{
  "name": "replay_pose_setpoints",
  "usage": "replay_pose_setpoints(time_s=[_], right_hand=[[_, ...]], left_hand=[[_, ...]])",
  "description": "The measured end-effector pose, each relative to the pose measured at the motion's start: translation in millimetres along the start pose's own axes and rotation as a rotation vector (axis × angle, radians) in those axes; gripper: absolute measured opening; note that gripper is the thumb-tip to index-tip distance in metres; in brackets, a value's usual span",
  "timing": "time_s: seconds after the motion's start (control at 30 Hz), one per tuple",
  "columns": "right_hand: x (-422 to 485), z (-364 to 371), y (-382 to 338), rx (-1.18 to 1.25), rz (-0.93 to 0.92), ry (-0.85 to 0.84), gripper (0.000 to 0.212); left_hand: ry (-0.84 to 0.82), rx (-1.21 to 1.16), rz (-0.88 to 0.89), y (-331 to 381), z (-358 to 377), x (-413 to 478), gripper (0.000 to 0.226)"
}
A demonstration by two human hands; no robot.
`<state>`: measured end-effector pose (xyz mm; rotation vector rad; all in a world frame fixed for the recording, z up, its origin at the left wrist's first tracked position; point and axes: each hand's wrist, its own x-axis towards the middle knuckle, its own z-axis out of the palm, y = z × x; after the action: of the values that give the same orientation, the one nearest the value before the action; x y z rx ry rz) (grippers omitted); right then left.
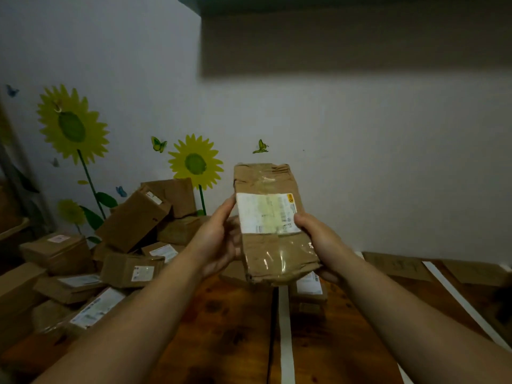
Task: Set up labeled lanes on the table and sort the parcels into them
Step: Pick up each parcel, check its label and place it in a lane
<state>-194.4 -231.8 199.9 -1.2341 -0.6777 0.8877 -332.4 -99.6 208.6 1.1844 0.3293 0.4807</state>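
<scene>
Cardboard boxes (130,223) sat piled at left, and white tape strips (285,328) ran down the wooden table (221,328). Left hand (219,239) and right hand (321,239) held a parcel (277,253) up, fingers curled round its sides.

Dim, underexposed shot with muddy colours; light comes from above, the shelf (332,2) casting a hard rectangular shadow on the wall (360,151). Glare patches on the parcel (273,225) tape, wide-angle bowing at edges, lower corners soft.

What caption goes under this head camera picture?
Left hand and right hand hold a taped parcel above the table, label showing.
</scene>
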Motion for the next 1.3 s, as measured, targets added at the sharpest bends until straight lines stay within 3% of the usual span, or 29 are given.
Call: replay_pose_setpoints(time_s=[0.1, 0.23, 0.47, 0.6, 0.77, 1.0, 1.13, 1.3], right_hand=[[-5, -10, 4, 0.108, 0.099, 0.077, 0.028], [-16, -27, 18, -0.006, 0.101, 0.169, 0.024], [-33, -80, 58, -0.226, 0.111, 0.293, 0.033], [-35, -128, 83, -0.260, 0.213, 0.421, 0.037], [-18, -191, 109, -0.315, 0.256, 0.425, 0.036], [34, -254, 146, -0.374, 0.319, 0.372, 0.042], [57, -273, 169, -0.470, 0.357, 0.351, 0.041], [75, -289, 198, -0.497, 0.385, 0.381, 0.039]], left_hand=[[-0.011, 0.043, 0.013, -5, 2, 2, 0.033], [-0.041, 0.239, -0.011, -28, 8, 8, 0.058], [-0.048, 0.326, -0.112, -95, 49, 35, 0.041], [-0.055, 0.517, -0.187, -147, 71, 59, 0.034], [-0.145, 0.857, -0.314, -192, 86, 101, 0.052], [-0.205, 1.147, -0.409, -235, 96, 164, 0.054], [-0.241, 1.547, -0.451, -268, 84, 189, 0.067], [-0.205, 1.646, -0.488, -289, 74, 212, 0.083]])
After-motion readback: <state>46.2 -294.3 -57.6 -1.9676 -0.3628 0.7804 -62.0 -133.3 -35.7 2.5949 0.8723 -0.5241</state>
